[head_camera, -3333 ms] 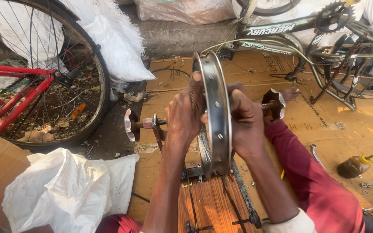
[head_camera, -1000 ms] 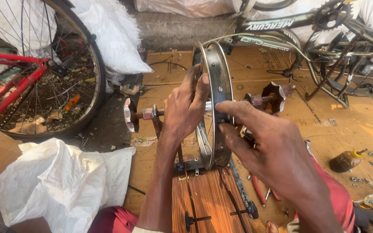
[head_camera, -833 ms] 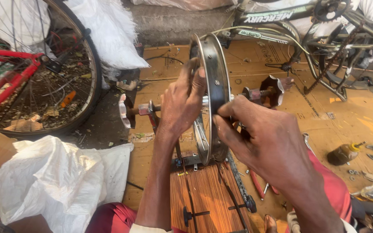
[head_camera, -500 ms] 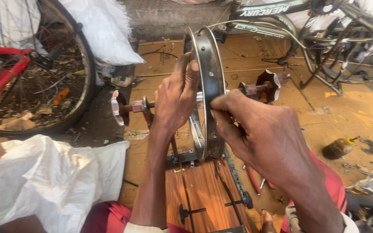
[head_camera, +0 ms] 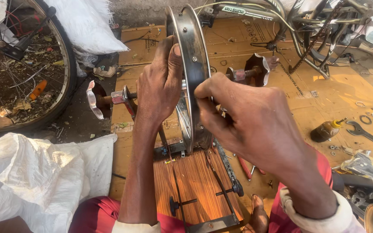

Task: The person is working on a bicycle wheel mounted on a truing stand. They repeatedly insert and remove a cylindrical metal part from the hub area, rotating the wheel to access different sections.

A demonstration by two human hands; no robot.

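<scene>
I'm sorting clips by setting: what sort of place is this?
Probably a ground-level bicycle repair spot: a bare wheel rim on a wooden stand, a spoked bicycle wheel, and a spanner on cardboard.

Flattened brown cardboard carton (head_camera: 324,95) with dark print, 2 o'clock, on the floor. White woven sacks: 8 o'clock (head_camera: 35,181), 11 o'clock (head_camera: 87,26).

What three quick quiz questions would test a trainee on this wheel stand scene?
1. True or false: the left hand grips the shiny metal bicycle rim.
2. Which lies right of the orange wooden stand base: A) small brown oil bottle B) white woven sack?
3. Fill in: the right hand pinches at the rim's ___ side.

Key: 1 true; 2 A; 3 right.
</scene>
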